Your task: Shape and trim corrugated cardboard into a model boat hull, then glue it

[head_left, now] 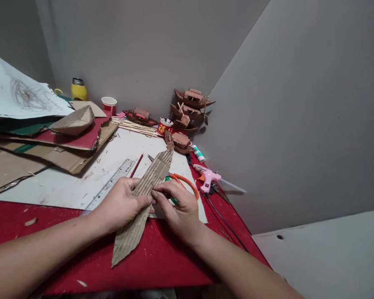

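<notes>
A long, pointed strip of corrugated cardboard lies slanted over the red table, one tip near my body, the other toward the back. My left hand grips its middle from the left, thumb pressed on top. My right hand pinches the strip's right edge with closed fingers. Orange-handled scissors lie just behind my right hand. A metal ruler and a red pencil rest on the white sheet beside my left hand.
A pink glue gun with a black cord lies at the right edge. Several brown cardboard boat models are stacked in the back corner, next to a glue stick, cups, thin sticks, and a yellow flask. Cardboard sheets are piled at the left.
</notes>
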`<action>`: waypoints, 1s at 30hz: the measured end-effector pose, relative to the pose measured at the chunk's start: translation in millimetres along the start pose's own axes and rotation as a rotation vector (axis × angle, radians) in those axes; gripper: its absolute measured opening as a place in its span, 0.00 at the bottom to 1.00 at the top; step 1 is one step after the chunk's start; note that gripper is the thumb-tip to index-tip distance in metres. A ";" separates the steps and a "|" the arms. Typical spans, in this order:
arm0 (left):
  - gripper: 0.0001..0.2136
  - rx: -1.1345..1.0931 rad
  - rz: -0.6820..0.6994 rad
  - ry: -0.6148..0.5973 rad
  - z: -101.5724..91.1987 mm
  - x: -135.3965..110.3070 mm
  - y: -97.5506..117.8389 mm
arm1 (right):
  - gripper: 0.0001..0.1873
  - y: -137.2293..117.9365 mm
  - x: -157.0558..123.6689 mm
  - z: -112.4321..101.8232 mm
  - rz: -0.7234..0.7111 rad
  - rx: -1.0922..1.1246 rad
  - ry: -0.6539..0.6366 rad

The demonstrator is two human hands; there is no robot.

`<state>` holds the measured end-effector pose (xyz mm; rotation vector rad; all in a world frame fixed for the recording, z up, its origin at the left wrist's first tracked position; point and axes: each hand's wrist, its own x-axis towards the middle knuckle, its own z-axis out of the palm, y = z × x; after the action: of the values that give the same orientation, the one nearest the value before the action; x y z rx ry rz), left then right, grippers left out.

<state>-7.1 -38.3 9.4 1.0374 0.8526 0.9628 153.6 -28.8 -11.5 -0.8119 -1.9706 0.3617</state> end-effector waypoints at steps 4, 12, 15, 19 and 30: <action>0.07 0.028 0.008 0.008 0.1 0.5 -4.1 | 0.05 2.0 0.3 0.1 -0.009 -0.030 -0.034; 0.09 0.019 -0.051 -0.022 -2.3 2.8 -3.7 | 0.05 6.7 1.2 -2.9 -0.060 -0.083 -0.060; 0.11 -0.026 -0.064 -0.040 -2.1 1.2 0.3 | 0.06 3.3 3.0 -6.6 -0.103 -0.046 -0.046; 0.11 -0.035 -0.074 -0.005 -2.3 1.0 3.8 | 0.06 2.4 3.3 -7.8 -0.067 -0.010 -0.013; 0.10 -0.001 -0.064 -0.005 -4.8 3.4 -0.2 | 0.09 7.8 5.8 -8.9 -0.078 -0.067 0.020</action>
<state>-10.3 -33.7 7.4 1.0057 0.8760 0.9064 162.3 -19.8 -7.4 -0.7758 -1.9979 0.2414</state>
